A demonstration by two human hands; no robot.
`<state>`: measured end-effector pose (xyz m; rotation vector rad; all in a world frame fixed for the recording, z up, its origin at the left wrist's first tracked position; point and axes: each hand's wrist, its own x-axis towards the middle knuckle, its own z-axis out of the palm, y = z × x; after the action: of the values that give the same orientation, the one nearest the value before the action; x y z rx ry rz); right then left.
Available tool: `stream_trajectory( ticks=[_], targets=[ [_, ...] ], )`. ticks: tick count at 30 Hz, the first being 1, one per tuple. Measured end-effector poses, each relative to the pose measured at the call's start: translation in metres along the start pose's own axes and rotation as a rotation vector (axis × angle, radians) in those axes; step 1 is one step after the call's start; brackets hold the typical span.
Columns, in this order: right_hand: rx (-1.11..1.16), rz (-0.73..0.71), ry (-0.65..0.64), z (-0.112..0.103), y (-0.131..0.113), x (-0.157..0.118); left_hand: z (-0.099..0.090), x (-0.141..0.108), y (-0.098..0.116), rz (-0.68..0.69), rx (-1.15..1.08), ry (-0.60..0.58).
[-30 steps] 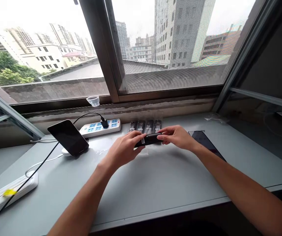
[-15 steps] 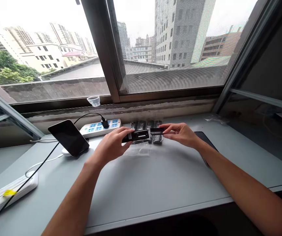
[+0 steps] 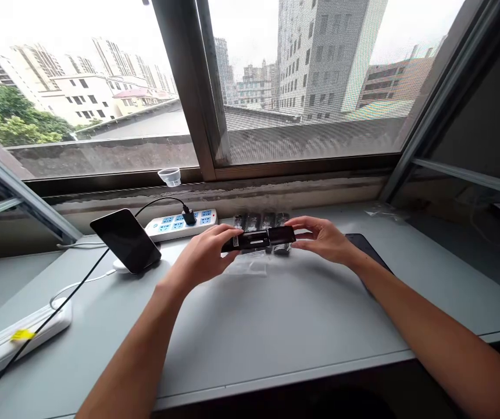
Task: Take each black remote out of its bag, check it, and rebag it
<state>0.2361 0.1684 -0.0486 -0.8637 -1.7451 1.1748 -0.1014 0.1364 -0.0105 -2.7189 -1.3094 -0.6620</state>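
My left hand [image 3: 206, 251] grips a slim black plastic device [image 3: 253, 239] above the desk, thumb below and fingers on top. A recessed compartment with a pale slot shows on its upper face, and a small white label sits near my fingers. At its right end a flat black cover piece [image 3: 282, 235] meets it, edge to edge; whether the two are joined I cannot tell. My right hand [image 3: 322, 240] pinches the far end of that cover piece. Behind and under them lie several black devices in clear plastic bags [image 3: 282, 250], partly hidden.
A phone [image 3: 125, 240] leans on a white stand at left. Behind it is a power strip [image 3: 158, 233] with a black plug; another strip [image 3: 53, 323] lies nearer. A clear cup [image 3: 170, 176] stands on the sill. A dark tablet-like slab [image 3: 370, 250] lies behind my right forearm.
The cover piece has closed the small gap and now meets the device's right end, its flat face turned more toward me. The view has shifted slightly.
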Motion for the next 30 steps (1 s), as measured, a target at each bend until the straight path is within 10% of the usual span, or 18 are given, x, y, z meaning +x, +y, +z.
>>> stream_trajectory(
  ticks=[10, 30],
  targets=[
    [-0.162, -0.098, 0.014, 0.005, -0.004, -0.001, 0.003, 0.0, 0.001, 0.002, 0.02, -0.021],
    [-0.027, 0.185, 0.004, 0.029, -0.01, -0.004, 0.027, 0.013, 0.036, 0.298, -0.077, 0.124]
  ],
)
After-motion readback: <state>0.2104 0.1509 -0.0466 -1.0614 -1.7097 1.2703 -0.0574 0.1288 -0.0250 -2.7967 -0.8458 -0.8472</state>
